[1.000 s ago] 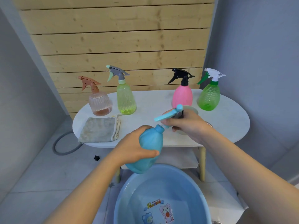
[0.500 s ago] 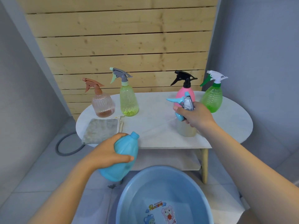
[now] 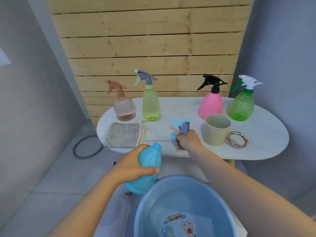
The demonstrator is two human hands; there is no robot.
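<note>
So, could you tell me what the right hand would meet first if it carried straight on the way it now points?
Probably the yellow-green spray bottle: the right hand, holding the spray head, points forward-left across the table. Depth is unclear.

A white oval surface [image 3: 266, 146] stands against the wooden slat wall. Along its back edge stand four spray bottles, all upright: a ribbed pink-brown bottle [image 3: 124, 108] and a yellow-green bottle [image 3: 151, 106] just beside each other on the left, a pink bottle [image 3: 211, 105] and a green bottle [image 3: 242, 106] on the right. A beige cup [image 3: 215, 134] stands in front of the pink one, its metal ring handle [image 3: 237, 139] to the right. A grey cloth [image 3: 122, 135] lies flat at the left front. On the floor [image 3: 51, 177] rest a blue basin [image 3: 148, 200] and a grey hose loop [image 3: 85, 147].
</note>
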